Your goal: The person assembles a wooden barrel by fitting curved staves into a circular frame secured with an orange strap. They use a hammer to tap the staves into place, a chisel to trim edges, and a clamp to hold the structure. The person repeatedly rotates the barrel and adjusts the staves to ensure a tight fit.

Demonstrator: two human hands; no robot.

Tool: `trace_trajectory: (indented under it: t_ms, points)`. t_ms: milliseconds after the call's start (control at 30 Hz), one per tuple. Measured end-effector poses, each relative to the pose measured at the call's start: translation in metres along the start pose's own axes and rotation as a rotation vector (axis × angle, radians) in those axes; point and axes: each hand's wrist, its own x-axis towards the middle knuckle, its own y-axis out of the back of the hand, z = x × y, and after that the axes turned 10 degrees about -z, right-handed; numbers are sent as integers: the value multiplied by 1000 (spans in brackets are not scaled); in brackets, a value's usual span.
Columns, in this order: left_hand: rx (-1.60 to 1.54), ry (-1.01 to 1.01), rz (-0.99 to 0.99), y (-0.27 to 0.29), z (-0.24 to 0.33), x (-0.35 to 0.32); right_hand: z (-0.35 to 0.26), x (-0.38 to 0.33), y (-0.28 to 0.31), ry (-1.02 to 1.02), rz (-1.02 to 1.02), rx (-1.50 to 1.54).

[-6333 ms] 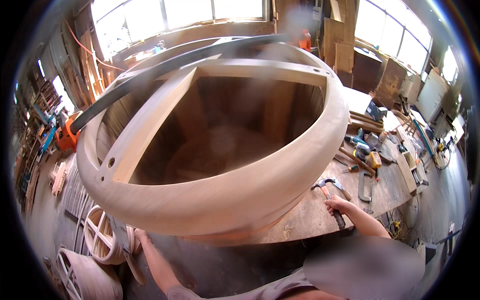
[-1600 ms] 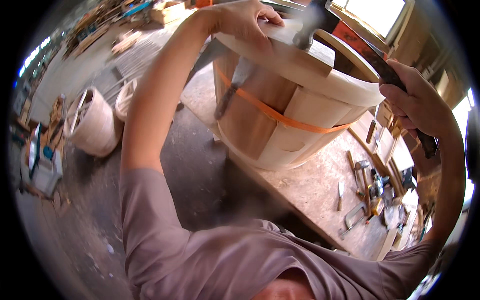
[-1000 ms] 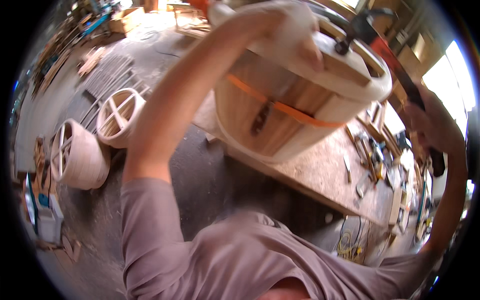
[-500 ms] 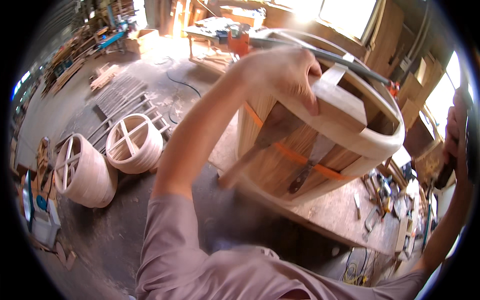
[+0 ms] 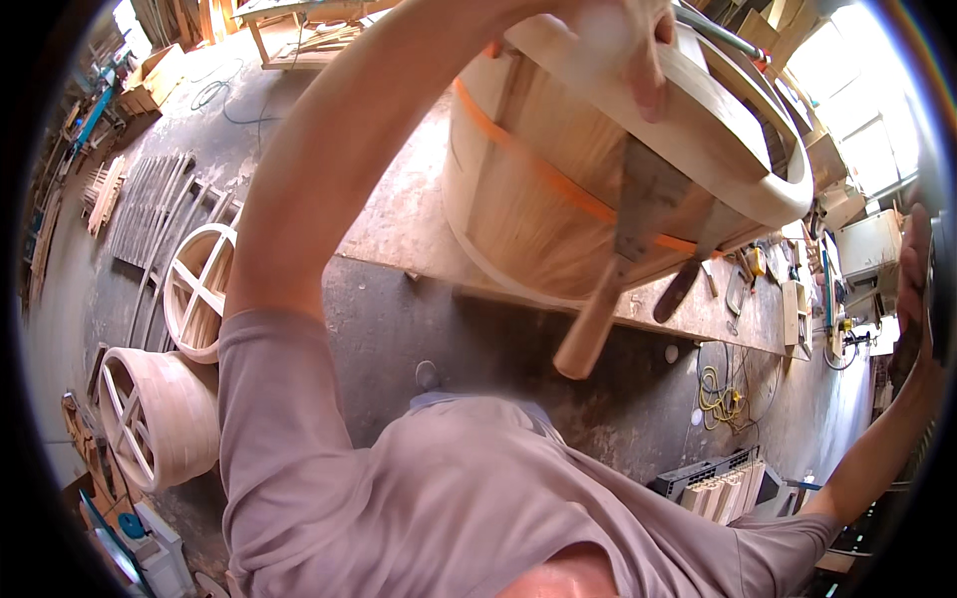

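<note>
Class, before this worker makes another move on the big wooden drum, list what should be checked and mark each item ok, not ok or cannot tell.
1. Left hand on the rim of the wooden drum: ok, fingers curl over it.
2. Right hand grip on a dark tool at the picture's edge: cannot tell, mostly cut off.
3. Orange strap around the drum: ok, in place.
4. Drum seated on the workbench: cannot tell, it looks tilted.
5. Wooden handle hanging off the drum's side: not ok, juts past the bench edge.
</note>
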Motion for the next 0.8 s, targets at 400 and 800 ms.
trace_trajectory:
  t_ms: [400, 800]
  points:
    - [115, -566, -51, -6, -55, 61, -8, 19, -109, 214, 141, 389]
    - [-391, -461, 763, -212, -191, -47, 61, -26, -245, 28, 833, 778]
